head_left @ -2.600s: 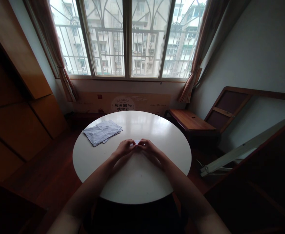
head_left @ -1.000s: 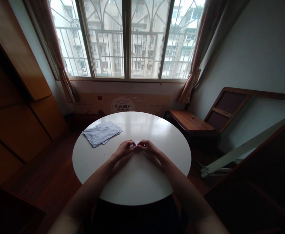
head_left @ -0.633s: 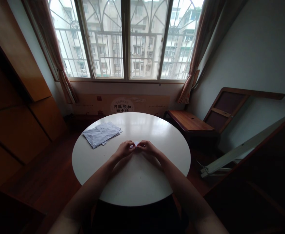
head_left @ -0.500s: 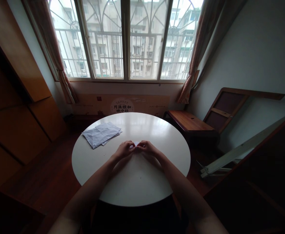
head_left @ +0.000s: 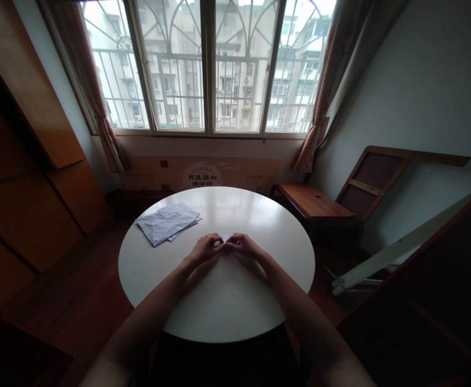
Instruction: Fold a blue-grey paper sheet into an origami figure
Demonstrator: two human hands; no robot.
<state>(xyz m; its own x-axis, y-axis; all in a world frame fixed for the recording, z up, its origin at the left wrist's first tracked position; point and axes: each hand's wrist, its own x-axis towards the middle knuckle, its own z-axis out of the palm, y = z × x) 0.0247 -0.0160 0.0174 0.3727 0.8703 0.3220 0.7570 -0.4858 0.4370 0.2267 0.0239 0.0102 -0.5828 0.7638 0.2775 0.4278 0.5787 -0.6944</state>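
Both my hands meet over the middle of a round white table (head_left: 227, 306). Between them is a small piece of white paper (head_left: 225, 238), mostly covered by my fingers, so its shape is hard to make out. My left hand (head_left: 207, 247) pinches it from the left, thumb and fingertips together. From the right, my right hand (head_left: 242, 244) pinches it the same way, the fingertips of the two hands almost touching. Creased sheets of paper (head_left: 165, 221) lie stacked unevenly on the table, beyond my left hand and to its left.
A low wooden bench (head_left: 314, 201) stands past the table at the right, near a leaning wooden frame (head_left: 375, 180). Orange-brown cabinets (head_left: 21, 236) line the left side. A barred window (head_left: 207, 70) with tied curtains (head_left: 108, 140) is straight ahead.
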